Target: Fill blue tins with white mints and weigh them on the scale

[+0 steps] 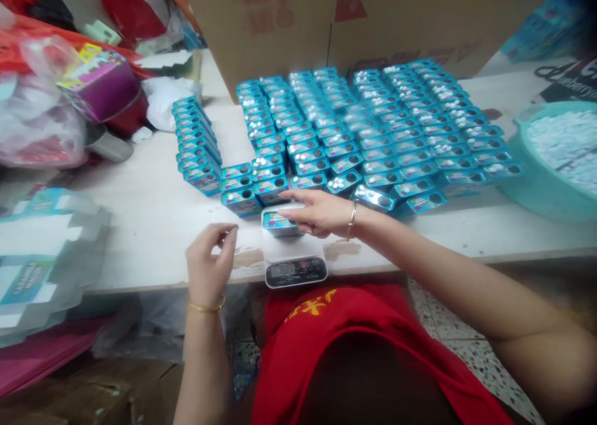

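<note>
A small blue printed box [276, 220] stands on a white kitchen scale [293, 249] with a dark panel at its front. My right hand [319, 212] reaches over that box from the right, its fingers apart and stretched to the left, covering the right part of the box's top. Whether they touch it is unclear. Left of the scale, my left hand [212, 256] hovers over the table edge with thumb and forefinger pinched together; anything between them is too small to make out. Rows of similar blue boxes [298, 145] stand just beyond, many with white pieces on top.
A teal basin [525, 188] of white pieces stands at the right. A shorter row of blue boxes [198, 142] is at the left. Flattened cartons [51, 251] lie at the left edge, plastic bags [41, 126] behind them. A large cardboard box [284, 39] backs the table.
</note>
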A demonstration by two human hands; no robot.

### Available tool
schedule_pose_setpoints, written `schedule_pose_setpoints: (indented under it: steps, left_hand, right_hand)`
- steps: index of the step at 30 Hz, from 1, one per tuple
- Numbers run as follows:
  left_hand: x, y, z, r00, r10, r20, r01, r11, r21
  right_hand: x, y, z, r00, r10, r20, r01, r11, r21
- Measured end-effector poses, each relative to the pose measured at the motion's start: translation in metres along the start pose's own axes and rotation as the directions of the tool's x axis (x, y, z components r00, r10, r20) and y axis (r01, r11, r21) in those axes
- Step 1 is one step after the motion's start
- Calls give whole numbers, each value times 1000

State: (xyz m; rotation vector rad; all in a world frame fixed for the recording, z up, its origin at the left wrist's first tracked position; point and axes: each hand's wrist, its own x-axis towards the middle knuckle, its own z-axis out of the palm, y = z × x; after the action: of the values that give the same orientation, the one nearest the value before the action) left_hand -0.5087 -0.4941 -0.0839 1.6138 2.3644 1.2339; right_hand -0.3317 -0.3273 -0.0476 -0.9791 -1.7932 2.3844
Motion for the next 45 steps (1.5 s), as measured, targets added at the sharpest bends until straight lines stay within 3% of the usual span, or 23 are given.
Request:
schedule_pose_setpoints:
  steps: [6, 9, 11, 14, 17, 22, 29, 35, 41, 45]
  left_hand:
    - [-6, -9, -1, 999, -38, -6, 38, 999, 12]
    - [-8, -11, -1, 998, -59, 0, 59, 998, 9]
    - [-9, -13, 0, 997, -72, 3, 72, 997, 6]
    - [-11, -15, 2, 996, -89, 11, 89, 996, -1]
    - [-11, -16, 4, 995, -96, 9, 96, 995, -2]
    - [-12, -15, 6, 995, -97, 24, 97, 995, -15]
    - [-14, -14, 7, 995, -90, 39, 91, 996, -10]
    - [-15, -13, 6, 995, -90, 52, 90, 996, -4]
    - [-14, -13, 6, 994, -93, 53, 94, 996, -13]
    - [-11, -8, 8, 996, -69, 57, 71, 996, -44]
  right_hand:
    - [1, 1, -10, 999, -16, 46, 13, 998, 60]
    - [-8, 2, -16, 994, -93, 48, 81, 975, 208]
    - [-15, 10, -21, 992, -126, -12, 122, 923, 366]
    - [-26, 34, -29, 989, -20, -147, 102, 814, 573]
    - [-36, 65, -35, 969, 138, -205, 32, 754, 656]
    - [-49, 90, -33, 972, 108, -211, 42, 798, 601]
    - [-51, 60, -16, 988, -33, -151, 98, 890, 446]
    - [-31, 25, -3, 986, -152, -69, 166, 933, 318]
    - [-11, 12, -6, 991, -130, 32, 121, 973, 195]
    - [-22, 10, -14, 982, -186, 27, 172, 948, 269]
